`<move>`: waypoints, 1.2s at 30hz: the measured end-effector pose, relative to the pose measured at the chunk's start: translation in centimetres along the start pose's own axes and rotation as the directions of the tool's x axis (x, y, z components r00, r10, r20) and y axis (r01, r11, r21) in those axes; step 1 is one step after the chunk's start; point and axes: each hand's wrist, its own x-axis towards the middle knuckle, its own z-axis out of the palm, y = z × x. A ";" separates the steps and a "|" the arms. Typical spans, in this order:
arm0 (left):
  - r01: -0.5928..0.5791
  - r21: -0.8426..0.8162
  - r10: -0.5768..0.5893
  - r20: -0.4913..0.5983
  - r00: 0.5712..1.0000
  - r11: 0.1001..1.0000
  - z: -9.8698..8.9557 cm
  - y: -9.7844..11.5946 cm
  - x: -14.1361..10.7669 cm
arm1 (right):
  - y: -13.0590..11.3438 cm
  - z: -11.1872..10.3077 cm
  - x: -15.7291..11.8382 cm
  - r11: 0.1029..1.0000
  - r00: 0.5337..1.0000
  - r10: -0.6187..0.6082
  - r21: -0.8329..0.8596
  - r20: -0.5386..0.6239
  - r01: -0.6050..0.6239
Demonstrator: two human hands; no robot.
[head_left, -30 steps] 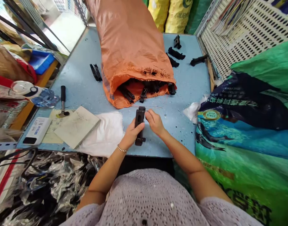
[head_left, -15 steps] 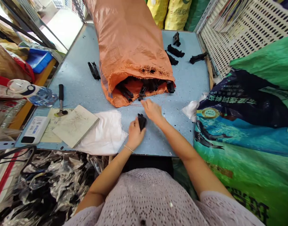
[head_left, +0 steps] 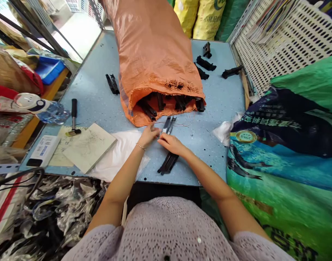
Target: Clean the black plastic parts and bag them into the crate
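A long, narrow black plastic part [head_left: 169,164] lies lengthwise on the blue table in front of me, its far end pointing at the mouth of an orange woven sack [head_left: 157,43]. My right hand [head_left: 173,144] is closed over the middle of this part and hides that stretch of it. Just to its left is my left hand [head_left: 148,136], fingers apart, close beside the part. Inside the sack mouth several similar black parts [head_left: 146,108] stick out toward me. Loose threads hang from the sack's frayed edge.
More black parts [head_left: 206,63] lie at the back right, and another [head_left: 112,84] left of the sack. On the left are a hammer [head_left: 74,114], a square board [head_left: 89,148], a white box [head_left: 43,150] and a white plastic bag [head_left: 122,150]. Printed sacks [head_left: 280,152] bulge on the right.
A long black part has come out onto the table under my right hand, which has drawn nearer to me. My left hand has let go of the short-looking black piece and moved slightly left and away.
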 end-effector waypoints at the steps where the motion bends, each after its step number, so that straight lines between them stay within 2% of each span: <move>1: -0.010 0.084 0.008 0.020 1.000 0.996 0.3 -0.3 0.2 | 0.1 -0.2 -0.1 0.998 0.997 0.062 0.004 -0.045 -0.061; 2: -0.034 0.166 0.030 0.030 0.999 0.986 0.7 -0.7 0.2 | 0.4 -0.6 0.0 0.988 0.979 0.151 -0.011 -0.136 -0.154; 4: -0.081 0.265 0.071 0.044 0.996 0.961 1.6 -1.4 -0.2 | 1.2 -1.8 0.8 0.929 0.880 0.315 -0.072 -0.356 -0.362; 5: -0.100 0.280 0.089 0.052 0.995 0.955 2.0 -1.5 -0.3 | 1.7 -2.4 1.2 0.890 0.830 0.360 -0.109 -0.426 -0.442; 6: -0.125 0.282 0.113 0.059 0.992 0.951 2.4 -1.5 -0.4 | 2.1 -2.9 1.7 0.860 0.805 0.384 -0.143 -0.453 -0.490; 7: -0.153 0.277 0.142 0.061 0.988 0.949 2.8 -1.3 -0.5 | 2.5 -3.2 2.2 0.847 0.807 0.394 -0.166 -0.440 -0.504; 9: -0.222 0.271 0.216 0.053 0.975 0.936 3.3 -0.7 -0.3 | 2.9 -3.3 3.1 0.870 0.842 0.398 -0.142 -0.364 -0.472; 11: -0.281 0.212 0.287 0.001 0.958 0.936 3.6 0.2 -0.2 | 2.7 -2.7 3.4 0.919 0.879 0.376 -0.003 -0.292 -0.394; 14: -0.291 -0.073 0.279 -0.135 0.951 0.954 3.3 1.2 -1.1 | 1.3 -1.6 2.7 0.956 0.946 0.243 0.218 -0.216 -0.196; 15: -0.280 -0.180 0.255 -0.150 0.955 0.943 3.0 1.4 -1.8 | 0.7 -1.5 2.2 0.964 0.963 0.177 0.235 -0.203 -0.128; 17: -0.238 -0.296 0.219 -0.097 0.971 0.925 2.3 1.9 -3.7 | -0.9 -1.7 1.0 0.988 0.968 0.075 0.149 -0.238 -0.040; 20: -0.224 -0.207 0.231 0.010 0.973 0.952 1.6 2.4 -7.3 | -3.2 -2.8 0.0 0.987 0.934 -0.026 -0.156 -0.357 -0.032; 22: -0.232 -0.110 0.236 0.029 0.971 0.967 1.6 2.7 -9.2 | -4.4 -3.6 0.3 0.942 0.940 -0.103 -0.334 -0.326 -0.013; 24: -0.209 -0.102 0.212 0.016 0.977 0.973 2.0 2.8 -10.3 | -5.4 -3.8 0.8 0.910 0.965 -0.094 -0.414 -0.246 -0.017; 27: -0.182 -0.181 0.168 -0.087 0.982 0.967 2.4 2.8 -10.2 | -6.1 -2.6 0.3 0.905 0.974 0.037 -0.407 -0.222 -0.127; 28: -0.180 -0.200 0.158 -0.121 0.980 0.963 2.3 2.8 -9.8 | -6.1 -1.9 -0.5 0.911 0.978 0.039 -0.395 -0.206 -0.119; 30: -0.158 -0.235 0.126 -0.146 0.981 0.959 1.8 2.5 -9.0 | -6.0 -0.3 -2.6 0.924 0.990 -0.059 -0.383 -0.126 0.007; 33: -0.099 -0.235 0.080 -0.088 0.993 0.967 0.9 1.7 -7.9 | -5.3 1.2 -5.3 0.918 0.980 -0.195 -0.346 0.037 0.196; 35: -0.101 -0.142 0.089 -0.084 0.992 0.985 0.9 0.6 -7.4 | -4.8 0.9 -5.1 0.933 0.979 -0.176 -0.300 0.106 0.200; 36: -0.129 -0.052 0.124 -0.098 0.987 0.990 1.2 0.0 -7.3 | -4.6 0.5 -4.2 0.942 0.983 -0.152 -0.286 0.103 0.175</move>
